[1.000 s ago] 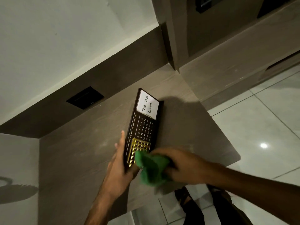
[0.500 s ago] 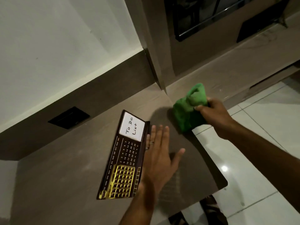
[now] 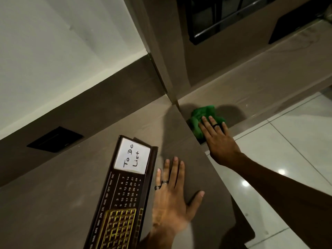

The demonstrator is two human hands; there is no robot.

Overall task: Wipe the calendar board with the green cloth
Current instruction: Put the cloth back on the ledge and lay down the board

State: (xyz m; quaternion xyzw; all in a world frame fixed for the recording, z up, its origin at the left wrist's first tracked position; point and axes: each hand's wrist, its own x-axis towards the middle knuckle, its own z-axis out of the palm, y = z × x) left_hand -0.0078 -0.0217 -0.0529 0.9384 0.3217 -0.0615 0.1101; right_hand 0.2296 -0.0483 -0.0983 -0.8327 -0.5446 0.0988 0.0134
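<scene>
The calendar board [image 3: 125,191] is a long dark brown board lying flat on the brown table [image 3: 53,194]. It has a white "To Do List" card at its far end, date numbers in the middle and a gold grid near me. My left hand [image 3: 172,202] lies flat and open on the table, right beside the board's right edge. The green cloth [image 3: 199,114] sits bunched on a lower ledge [image 3: 260,90] beyond the table's right edge. My right hand [image 3: 217,139] rests on top of it with fingers stretched out, not curled around it.
A black socket plate [image 3: 54,139] sits in the dark wall strip behind the table. A brown pillar [image 3: 167,51] rises at the table's far corner. White glossy floor tiles [image 3: 287,150] lie to the right, below the table edge. A dark window frame [image 3: 215,18] is above the ledge.
My right hand carried the cloth away from the board, up and to the right, then set it on the ledge. My left hand let go of the board's left side and went flat on its right.
</scene>
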